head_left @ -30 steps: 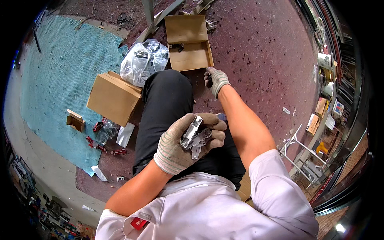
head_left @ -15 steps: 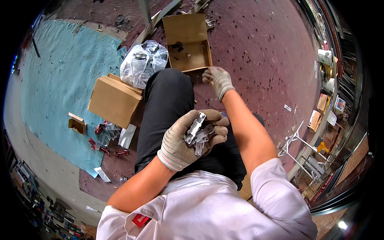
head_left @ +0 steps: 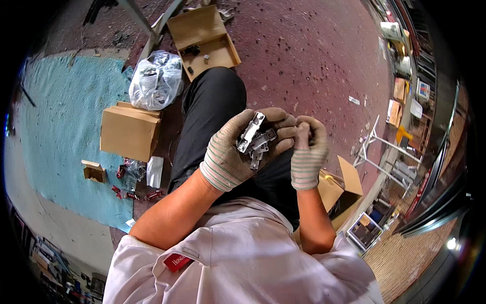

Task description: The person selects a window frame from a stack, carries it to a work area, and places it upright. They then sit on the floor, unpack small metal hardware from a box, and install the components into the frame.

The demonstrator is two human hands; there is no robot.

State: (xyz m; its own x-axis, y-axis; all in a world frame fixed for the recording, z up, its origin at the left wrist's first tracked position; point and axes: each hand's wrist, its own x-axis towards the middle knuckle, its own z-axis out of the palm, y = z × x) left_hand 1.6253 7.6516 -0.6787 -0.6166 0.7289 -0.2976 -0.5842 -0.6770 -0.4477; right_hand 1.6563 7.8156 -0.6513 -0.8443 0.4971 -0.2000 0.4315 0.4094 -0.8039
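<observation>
My left hand [head_left: 223,159], in a knit work glove with striped cuff, is closed from below around several small silver metal fittings [head_left: 250,133]. They lie in a loose heap in the palm above my lap. Close beside its fingertips is my right hand [head_left: 309,159], gloved alike, with its fingers curled in. Whatever those fingers may hold is hidden. Beyond my knee sits a shallow open cardboard box [head_left: 195,28] with a few small dark and silver pieces inside. A clear plastic bag [head_left: 157,83] full of metal parts stands to its left.
A larger cardboard box [head_left: 125,133] stands left of my leg, with a small open carton [head_left: 94,172] and red metal parts [head_left: 153,194] nearby. Another opened carton [head_left: 350,176] is at my right. Farther right is a white metal frame [head_left: 387,148]. Blue matting [head_left: 71,126] covers the left floor.
My right hand has come back from the open box's near edge to beside my left hand. The left still holds the fittings. The view has shifted, bringing the right-hand carton into sight.
</observation>
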